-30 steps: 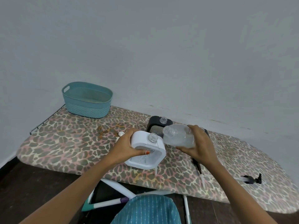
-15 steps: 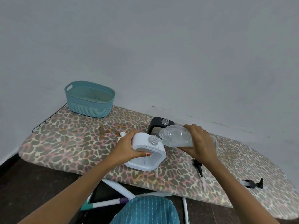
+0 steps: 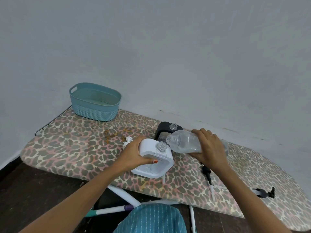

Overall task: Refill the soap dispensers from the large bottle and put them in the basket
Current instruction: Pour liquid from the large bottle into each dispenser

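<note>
A leopard-print ironing board (image 3: 75, 148) runs along a grey wall (image 3: 168, 56) over dark floor (image 3: 33, 190), teal basket (image 3: 94, 113) at its far left end, while mid-board near the front edge the left hand (image 3: 133, 155) curls its fingers round the white dispenser (image 3: 149, 147) and the right hand (image 3: 210, 148) grips the tilted large bottle (image 3: 185, 142).

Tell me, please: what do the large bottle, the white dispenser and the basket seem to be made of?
Large bottle: clear glossy plastic, probably; its wall is see-through and catches highlights. White dispenser: opaque matte white plastic, with a clear threaded neck. Basket: teal moulded plastic, it seems, with woven-look ribbing below.
</note>
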The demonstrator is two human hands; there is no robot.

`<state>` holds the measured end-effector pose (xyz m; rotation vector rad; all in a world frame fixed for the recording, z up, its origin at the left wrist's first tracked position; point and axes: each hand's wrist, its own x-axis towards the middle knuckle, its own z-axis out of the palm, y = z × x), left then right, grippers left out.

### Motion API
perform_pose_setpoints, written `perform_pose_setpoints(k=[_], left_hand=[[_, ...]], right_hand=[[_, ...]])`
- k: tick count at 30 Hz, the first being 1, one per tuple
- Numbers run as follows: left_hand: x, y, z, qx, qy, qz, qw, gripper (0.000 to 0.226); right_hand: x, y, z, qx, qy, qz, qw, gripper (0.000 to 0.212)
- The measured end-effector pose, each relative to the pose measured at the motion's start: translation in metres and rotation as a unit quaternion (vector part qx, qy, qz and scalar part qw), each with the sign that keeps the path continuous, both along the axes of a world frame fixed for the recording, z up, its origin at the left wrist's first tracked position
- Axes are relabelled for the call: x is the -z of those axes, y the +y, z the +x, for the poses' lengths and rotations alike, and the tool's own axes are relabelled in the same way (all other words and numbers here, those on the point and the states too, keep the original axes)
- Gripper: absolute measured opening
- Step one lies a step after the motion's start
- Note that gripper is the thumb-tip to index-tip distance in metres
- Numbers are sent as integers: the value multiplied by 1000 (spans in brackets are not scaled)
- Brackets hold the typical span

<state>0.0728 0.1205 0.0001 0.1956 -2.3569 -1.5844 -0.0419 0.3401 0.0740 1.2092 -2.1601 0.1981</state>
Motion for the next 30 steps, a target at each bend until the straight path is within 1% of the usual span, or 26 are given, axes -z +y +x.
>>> perform_pose_setpoints(k=[12,30], left_hand=[[-2,5,2,0,-11,6,1000,56],[2,6,1,-7,-2,16,1000,51]], right_hand=[[-3,0,-1,15,11,29,999,64],[-7,1,1,16,11,30,999,62]])
